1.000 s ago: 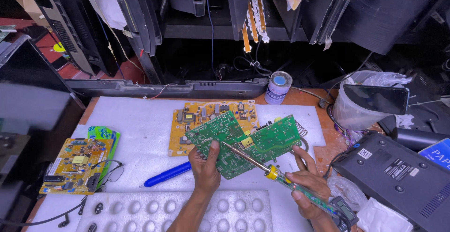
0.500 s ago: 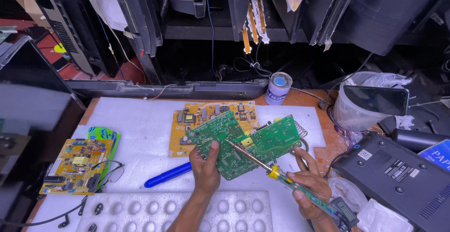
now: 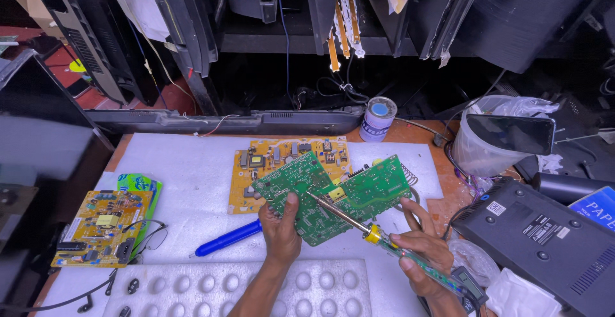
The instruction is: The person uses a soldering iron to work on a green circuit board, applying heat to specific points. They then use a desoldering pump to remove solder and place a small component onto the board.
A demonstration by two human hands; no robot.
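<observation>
We judge the green circuit board [image 3: 333,195], tilted up over the bench [image 3: 192,163], light, stiff and fragile, so our left hand [image 3: 282,230] pinches its six o'clock edge while our right hand [image 3: 423,253] closes around the soldering iron [image 3: 384,243] at four o'clock.

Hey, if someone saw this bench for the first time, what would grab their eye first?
Probably the green circuit board at centre, tilted up by the left hand, while the right hand touches a soldering iron to it. Next, the orange board flat behind it, and the blue tool lying left of the hands.
</observation>
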